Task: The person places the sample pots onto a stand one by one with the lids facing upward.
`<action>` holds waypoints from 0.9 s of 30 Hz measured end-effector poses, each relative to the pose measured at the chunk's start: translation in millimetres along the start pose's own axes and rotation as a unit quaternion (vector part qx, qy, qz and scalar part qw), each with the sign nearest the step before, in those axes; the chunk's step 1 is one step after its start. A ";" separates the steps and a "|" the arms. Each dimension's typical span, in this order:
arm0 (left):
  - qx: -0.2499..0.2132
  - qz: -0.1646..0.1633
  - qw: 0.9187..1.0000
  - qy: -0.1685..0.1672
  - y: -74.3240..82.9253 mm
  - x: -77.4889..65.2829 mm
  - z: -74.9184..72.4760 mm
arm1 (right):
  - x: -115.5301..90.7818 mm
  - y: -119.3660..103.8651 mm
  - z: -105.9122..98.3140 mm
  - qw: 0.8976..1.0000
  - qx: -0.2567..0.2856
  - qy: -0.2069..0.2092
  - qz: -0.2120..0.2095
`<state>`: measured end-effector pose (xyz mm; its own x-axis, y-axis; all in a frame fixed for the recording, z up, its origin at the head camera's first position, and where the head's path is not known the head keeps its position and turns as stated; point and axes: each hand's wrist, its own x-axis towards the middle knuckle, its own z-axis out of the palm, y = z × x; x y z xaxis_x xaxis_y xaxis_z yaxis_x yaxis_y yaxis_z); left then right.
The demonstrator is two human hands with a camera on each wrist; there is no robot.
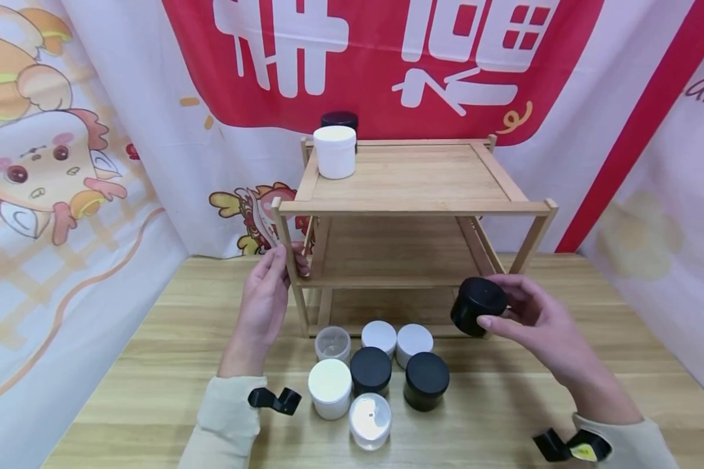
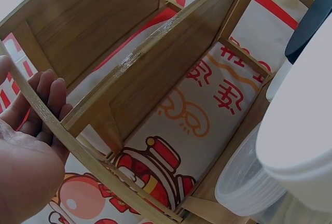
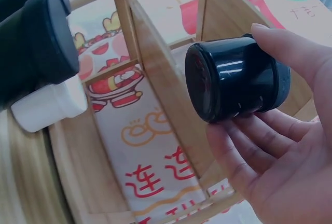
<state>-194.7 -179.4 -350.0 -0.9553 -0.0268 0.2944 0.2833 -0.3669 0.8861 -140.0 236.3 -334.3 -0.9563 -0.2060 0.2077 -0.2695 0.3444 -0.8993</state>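
Note:
My right hand [image 1: 534,312] holds a black lidded jar [image 1: 478,306] at the right front of a three-tier wooden shelf rack [image 1: 410,207]. Thumb and fingers are on opposite sides of the jar, which lies nearly sideways in the right wrist view, its smooth base facing away from the palm. At the rack's left front post, my left hand [image 1: 266,293] grips the wood near the middle tier, fingers [image 2: 49,92] curled behind it. On the top tier stand a white jar [image 1: 335,153] and, partly hidden behind it, a black jar [image 1: 339,119].
Before the rack, several jars stand close together on the wooden table [image 1: 141,365]: a cream-lidded one [image 1: 330,384], white ones [image 1: 379,337], black ones [image 1: 426,378] and clear ones [image 1: 370,420]. A printed cloth [image 1: 258,150] hangs behind the rack and along both sides.

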 end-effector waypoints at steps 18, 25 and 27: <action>-0.007 -0.009 1.000 0.000 0.5 -0.9 -0.4 | 23.8 -83.2 -9.7 0.995 -0.085 -0.027 -0.050; -0.004 -0.010 1.000 -0.001 0.2 -0.5 -0.2 | 34.8 -123.1 -8.3 0.994 -0.099 -0.040 -0.033; -0.006 -0.009 1.000 0.000 -0.2 -0.6 -0.1 | 39.1 -134.0 -8.8 0.994 -0.102 -0.040 -0.030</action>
<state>-194.2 -179.4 -350.4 -0.9602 -0.0207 0.2784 0.2653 -0.3780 0.8870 -142.3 190.1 -202.3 -0.9275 -0.3018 0.2204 -0.3517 0.5056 -0.7878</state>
